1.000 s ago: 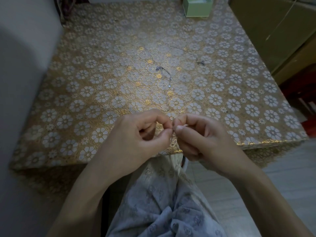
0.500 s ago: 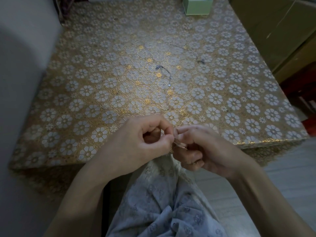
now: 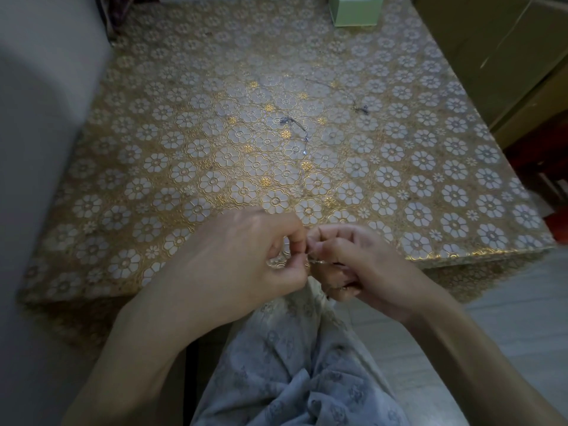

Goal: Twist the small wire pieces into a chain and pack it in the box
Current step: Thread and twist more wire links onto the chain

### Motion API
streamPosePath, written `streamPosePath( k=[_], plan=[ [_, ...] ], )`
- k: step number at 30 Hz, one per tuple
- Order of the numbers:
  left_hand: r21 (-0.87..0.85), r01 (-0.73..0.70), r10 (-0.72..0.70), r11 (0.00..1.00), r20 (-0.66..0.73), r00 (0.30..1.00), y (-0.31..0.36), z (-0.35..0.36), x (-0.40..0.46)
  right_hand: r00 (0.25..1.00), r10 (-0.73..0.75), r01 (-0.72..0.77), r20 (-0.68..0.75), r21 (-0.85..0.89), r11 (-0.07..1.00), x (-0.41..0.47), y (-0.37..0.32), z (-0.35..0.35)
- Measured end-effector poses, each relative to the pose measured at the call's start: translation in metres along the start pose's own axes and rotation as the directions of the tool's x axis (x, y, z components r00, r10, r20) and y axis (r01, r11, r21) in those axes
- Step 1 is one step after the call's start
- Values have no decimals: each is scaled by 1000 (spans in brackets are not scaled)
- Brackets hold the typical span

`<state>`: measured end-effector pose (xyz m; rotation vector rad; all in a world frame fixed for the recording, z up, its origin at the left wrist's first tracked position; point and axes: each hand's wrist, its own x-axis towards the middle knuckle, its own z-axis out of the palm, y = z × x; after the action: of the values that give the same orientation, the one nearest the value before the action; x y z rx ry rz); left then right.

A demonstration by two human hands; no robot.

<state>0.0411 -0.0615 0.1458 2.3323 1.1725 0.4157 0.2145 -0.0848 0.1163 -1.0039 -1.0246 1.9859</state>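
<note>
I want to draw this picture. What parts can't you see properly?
- Head view: the wire piece between the left hand and right hand is mostly hidden by fingertips.
- The green box is cut off by the top edge.
- Wire bits on the table are too small for detail.

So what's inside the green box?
Cannot tell: the box sits at the table's far edge, cropped by the frame top. Only its front wall and a sliver of pale interior show; any contents are out of view.

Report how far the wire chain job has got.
Done: nothing packed; the green box sits at the table's far edge. In hand: both hands, left hand and right hand, pinch a wire piece. Left: two wire pieces on the tablecloth.
</note>
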Motion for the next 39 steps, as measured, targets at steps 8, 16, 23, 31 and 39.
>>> streamPosePath(
  k=[8, 16, 23, 31, 39],
  plan=[
    [-629, 168, -24, 759, 232, 973, -18, 5, 1, 1000, 6, -6, 27, -1, 1000, 1, 1, -5],
    [-512, 104, 10, 853, 216, 976, -20, 7, -2, 993, -120, 120, -19, -11, 993, 1, 3, -8],
    [-590, 89, -31, 802, 107, 994, -18, 8, -3, 988, -152, 152, 17, -1, 988, 0, 5, -10],
    [-627, 85, -106, 774, 3, 994, -15, 7, -4, 982, -186, 185, 27, 46, 982, 0, 6, -9],
    [-881, 112, -314, 459, -43, 949, -26, 11, -5, 978, -211, 210, 12, 45, 977, -1, 10, -11]
  ],
)
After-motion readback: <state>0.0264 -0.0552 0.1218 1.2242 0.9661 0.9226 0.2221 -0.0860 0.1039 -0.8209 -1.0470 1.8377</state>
